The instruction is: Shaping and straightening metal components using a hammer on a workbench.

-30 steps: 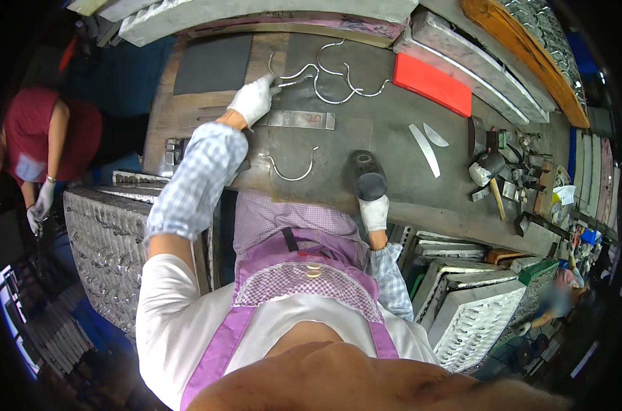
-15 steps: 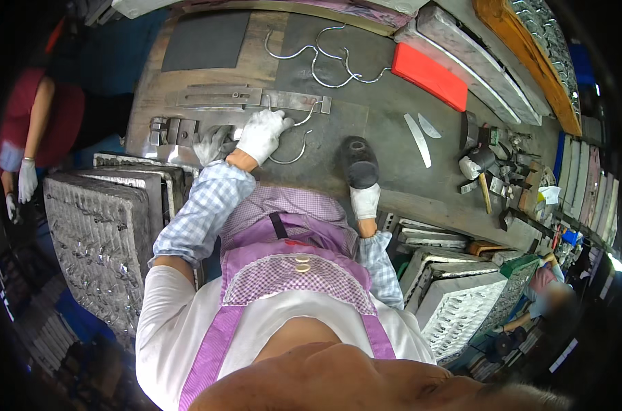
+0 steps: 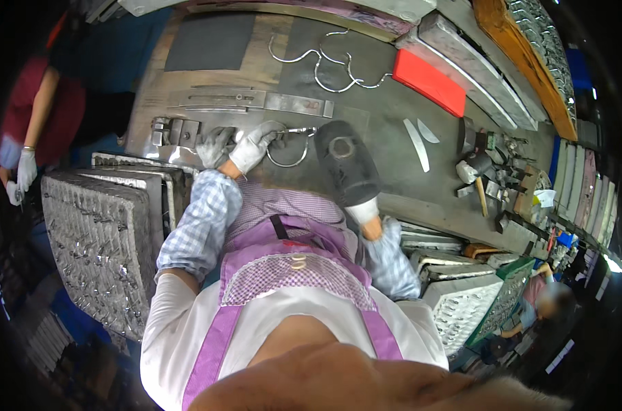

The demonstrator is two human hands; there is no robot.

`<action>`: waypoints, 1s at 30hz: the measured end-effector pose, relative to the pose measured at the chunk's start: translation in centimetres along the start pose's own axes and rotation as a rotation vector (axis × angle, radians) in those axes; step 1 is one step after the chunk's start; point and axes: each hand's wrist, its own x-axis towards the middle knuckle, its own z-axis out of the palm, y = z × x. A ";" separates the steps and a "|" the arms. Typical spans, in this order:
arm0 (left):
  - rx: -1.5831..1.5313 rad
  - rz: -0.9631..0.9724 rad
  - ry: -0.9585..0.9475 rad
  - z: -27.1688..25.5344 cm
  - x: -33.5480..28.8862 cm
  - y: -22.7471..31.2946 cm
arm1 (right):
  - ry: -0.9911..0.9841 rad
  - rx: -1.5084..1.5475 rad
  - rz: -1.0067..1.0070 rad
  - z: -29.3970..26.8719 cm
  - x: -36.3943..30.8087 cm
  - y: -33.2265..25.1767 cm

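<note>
My left hand (image 3: 251, 147), in a white glove, is closed on the end of a bent steel rod (image 3: 301, 130) lying low over the bench. A curved part of bright rod (image 3: 296, 162) shows below it; whether both are one piece I cannot tell. My right hand (image 3: 363, 211), also gloved, grips a black rubber mallet (image 3: 345, 161) whose big head is right beside the rod; the handle is hidden. Against my left hand lies a grey glove or rag (image 3: 216, 146). Beyond it lies a slotted steel gauge strip (image 3: 294, 104), with a small metal block fixture (image 3: 176, 131) to the left.
Several curved rods (image 3: 319, 63) lie at the back, near a red block (image 3: 430, 82). Two pale blade-shaped pieces (image 3: 416, 145) and a cluttered hammer (image 3: 480, 192) are to the right. Studded metal panels (image 3: 95, 240) stand at my left, where a co-worker's gloved hand (image 3: 27, 170) shows.
My left hand has drawn the rod back from the gauge strip toward me. The mallet has risen and moved left, close to the rod.
</note>
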 end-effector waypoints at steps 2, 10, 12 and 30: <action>0.088 0.434 0.137 0.6 0.7 1.1 | 0.047 -0.152 -0.060 0.0 -1.8 1.7; 0.926 0.321 -0.156 0.6 2.7 2.8 | 0.095 0.065 0.814 1.5 -8.3 9.7; 0.871 0.401 -0.143 0.4 2.7 2.6 | 0.065 -0.062 0.822 2.1 -9.0 10.8; -0.092 0.155 -0.068 -1.4 0.0 0.3 | -0.275 -0.063 0.627 -0.9 4.4 -4.2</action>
